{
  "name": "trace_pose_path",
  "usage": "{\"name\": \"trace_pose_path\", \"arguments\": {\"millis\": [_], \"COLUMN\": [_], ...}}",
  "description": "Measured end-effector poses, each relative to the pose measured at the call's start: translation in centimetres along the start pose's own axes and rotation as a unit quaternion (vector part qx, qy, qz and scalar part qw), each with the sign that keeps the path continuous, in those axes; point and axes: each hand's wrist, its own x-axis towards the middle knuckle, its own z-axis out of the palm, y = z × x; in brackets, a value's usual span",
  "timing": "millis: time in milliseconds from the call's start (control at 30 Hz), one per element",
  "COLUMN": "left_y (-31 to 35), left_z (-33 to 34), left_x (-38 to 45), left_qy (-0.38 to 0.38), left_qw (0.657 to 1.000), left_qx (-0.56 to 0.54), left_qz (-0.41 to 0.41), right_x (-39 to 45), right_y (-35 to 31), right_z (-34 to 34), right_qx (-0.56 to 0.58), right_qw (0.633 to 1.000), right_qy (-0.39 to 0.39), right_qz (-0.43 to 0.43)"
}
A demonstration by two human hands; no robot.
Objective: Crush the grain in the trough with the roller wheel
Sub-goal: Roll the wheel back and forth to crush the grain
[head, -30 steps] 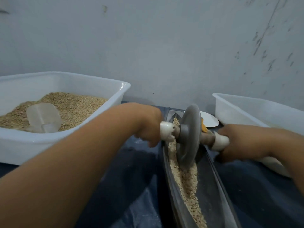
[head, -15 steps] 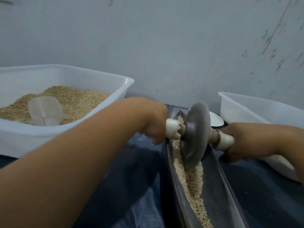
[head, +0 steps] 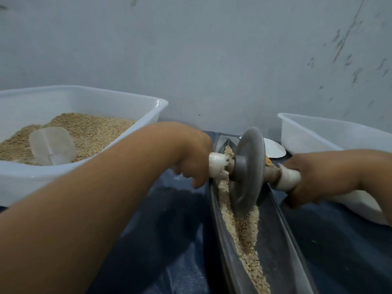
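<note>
A grey disc-shaped roller wheel (head: pixel 248 172) stands on edge in a long dark metal trough (head: pixel 282 247), near its far end. Pale grain (head: pixel 247 234) lies in a strip along the trough floor, in front of and behind the wheel. My left hand (head: pixel 191 155) grips the white handle (head: pixel 217 164) on the wheel's left side. My right hand (head: pixel 318 175) grips the white handle (head: pixel 289 179) on its right side. Both arms reach forward over the table.
A white tub (head: pixel 89 98) at the left holds grain and a clear plastic scoop (head: pixel 52 146). Another white tub (head: pixel 314 132) stands at the right, close to my right hand. A white dish (head: pixel 274 148) lies behind the wheel. Dark blue cloth (head: pixel 159 240) covers the table; a grey wall is close behind.
The wheel with both hands has shifted slightly along the trough, and the view has drifted a little; both hands keep their grip on the handles.
</note>
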Motion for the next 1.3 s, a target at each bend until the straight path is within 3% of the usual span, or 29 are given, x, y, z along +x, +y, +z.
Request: {"name": "trace_pose_path", "arguments": {"millis": [67,167,233,267,367,433,500,600,667,700,800,867,933,1000,1067,1133,1233,1300], "left_y": [0.2,0.3,0.0,-0.1,-0.3,-0.2,-0.1,-0.3,-0.6,-0.7,-0.8,-0.8,-0.8,-0.8,-1.0,-1.2,-1.2,-1.0], "left_z": [0.2,1.0,1.0,0.9,0.4,0.4,0.8,1.7,2.0,1.9,1.2,0.9,1.2,1.8,2.1,1.9,1.1,0.8], "left_x": [0.1,0.4,0.6,0.6,0.6,0.5,0.8,1.4,1.6,1.5,1.1,0.9,1.1,1.6,2.0,1.9,1.4,1.0], "left_qy": [0.019,0.164,0.191,0.160,0.048,0.033,0.078,0.219,0.247,0.217,0.074,0.034,0.052,0.124,0.211,0.193,0.067,0.044], "left_qw": [1.000,0.985,0.980,0.986,0.999,0.999,0.997,0.975,0.968,0.976,0.997,0.999,0.999,0.992,0.976,0.980,0.998,0.999], "left_qx": [-0.006,0.001,0.001,-0.005,-0.005,0.001,0.004,0.012,0.012,0.009,0.005,0.008,-0.003,-0.019,-0.011,-0.006,0.000,0.007], "left_qz": [-0.005,-0.045,-0.050,-0.037,0.003,0.005,-0.004,-0.034,-0.040,-0.035,0.013,0.023,0.011,-0.018,-0.045,-0.041,0.008,0.015], "right_x": [0.5,2.5,2.8,2.7,0.9,0.2,1.0,2.5,2.8,2.7,1.0,0.4,1.4,2.7,3.1,2.9,1.3,0.9], "right_y": [-0.1,-0.5,-0.8,-0.5,-0.3,-0.4,-0.5,-0.9,-1.1,-0.9,-0.7,-0.7,-0.6,-1.0,-1.4,-1.0,-0.6,-0.5], "right_z": [0.4,1.4,1.6,1.3,0.2,0.1,0.7,1.6,1.8,1.5,0.2,0.1,0.9,1.9,2.3,1.8,0.4,0.3], "right_qx": [-0.031,-0.089,-0.121,-0.121,-0.048,-0.028,-0.047,-0.122,-0.148,-0.143,-0.051,-0.024,-0.074,-0.135,-0.161,-0.144,-0.065,-0.046], "right_qw": [0.998,0.956,0.933,0.946,0.996,0.999,0.993,0.928,0.907,0.925,0.994,0.999,0.986,0.930,0.888,0.923,0.992,0.997], "right_qy": [0.057,0.280,0.338,0.300,0.075,0.026,0.110,0.351,0.393,0.352,0.095,0.033,0.147,0.341,0.430,0.356,0.111,0.069], "right_qz": [-0.005,0.001,0.002,-0.005,-0.004,0.006,-0.012,0.001,0.005,-0.005,-0.010,0.003,-0.005,0.001,0.006,-0.008,-0.016,-0.009]}}
